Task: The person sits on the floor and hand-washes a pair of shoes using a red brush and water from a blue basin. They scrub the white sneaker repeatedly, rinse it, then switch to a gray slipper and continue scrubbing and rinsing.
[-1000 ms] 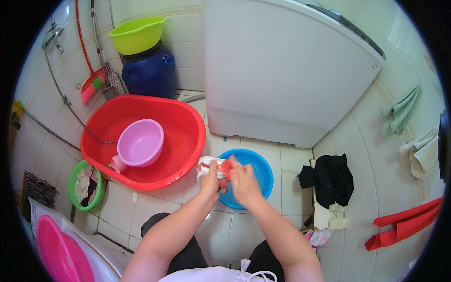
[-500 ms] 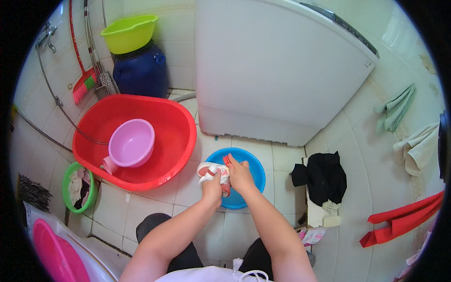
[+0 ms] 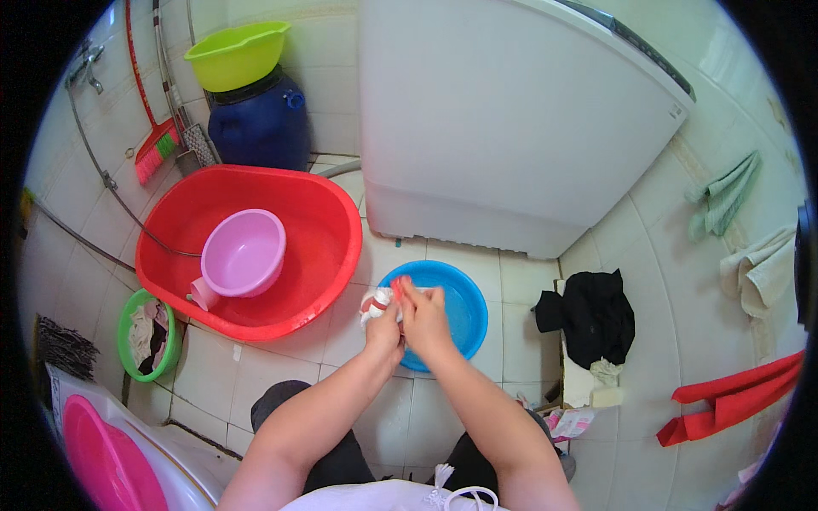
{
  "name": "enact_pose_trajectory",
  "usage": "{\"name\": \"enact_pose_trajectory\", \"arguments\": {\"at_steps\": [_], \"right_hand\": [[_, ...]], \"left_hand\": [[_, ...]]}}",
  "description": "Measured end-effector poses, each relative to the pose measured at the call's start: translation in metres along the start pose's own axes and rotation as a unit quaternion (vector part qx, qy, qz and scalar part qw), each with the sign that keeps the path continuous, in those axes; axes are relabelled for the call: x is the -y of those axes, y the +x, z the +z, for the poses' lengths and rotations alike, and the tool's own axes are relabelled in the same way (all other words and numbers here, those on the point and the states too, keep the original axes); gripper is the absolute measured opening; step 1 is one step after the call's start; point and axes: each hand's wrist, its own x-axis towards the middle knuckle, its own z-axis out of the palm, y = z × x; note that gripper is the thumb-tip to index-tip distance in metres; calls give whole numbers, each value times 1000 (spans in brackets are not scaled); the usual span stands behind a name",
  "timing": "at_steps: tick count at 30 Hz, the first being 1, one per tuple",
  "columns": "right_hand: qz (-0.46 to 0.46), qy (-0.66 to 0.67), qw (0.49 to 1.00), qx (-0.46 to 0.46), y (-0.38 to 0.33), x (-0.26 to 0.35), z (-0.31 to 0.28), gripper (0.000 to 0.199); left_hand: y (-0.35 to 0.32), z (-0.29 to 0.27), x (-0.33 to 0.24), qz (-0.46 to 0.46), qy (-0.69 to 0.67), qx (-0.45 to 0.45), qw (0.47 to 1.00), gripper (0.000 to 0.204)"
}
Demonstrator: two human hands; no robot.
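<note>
Over the near left part of a round blue basin (image 3: 474,328) on the floor, my two hands are close together. My left hand (image 3: 383,334) is closed round a white and brownish-red shoe (image 3: 372,304), which looks like a sandal; the hands cover much of it. My right hand (image 3: 426,322) is closed on a small red brush (image 3: 400,283), pressed against the shoe's right side. Only the brush's upper end shows past my fingers. Some water seems to lie in the blue basin.
Left of the blue basin stands a large red tub (image 3: 328,298) holding a pink-purple basin (image 3: 244,253). A green basin (image 3: 176,349) with cloths is farther left. A white washing machine (image 3: 503,128) stands beyond. Black clothing (image 3: 596,319) lies at the right.
My right hand has shifted left and down across the shoe, with the brush now over it. The shoe has turned and is more covered. The whole view has shifted slightly.
</note>
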Motion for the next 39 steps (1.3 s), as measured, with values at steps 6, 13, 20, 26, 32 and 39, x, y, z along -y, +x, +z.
{"name": "enact_pose_trajectory", "arguments": {"at_steps": [6,13,20,26,32,39], "right_hand": [[9,14,999,27,2,-2,0,35],[34,95,995,24,12,-1,-11,35],[61,44,997,5,7,2,-30,35],[-111,-26,993,12,3,-12,-26,32],[231,370,900,8,24,-21,-64,45],[-68,46,994,68,-6,-3,-62,51]], "left_hand": [[2,-6,4,103,-37,84,990,33],[-2,-2,0,93,78,51,991,31],[-11,3,-4,113,203,72,970,27],[-25,5,-15,127,213,95,964,29],[-27,8,-21,188,234,166,939,36],[-1,0,-28,181,86,215,956,33]]}}
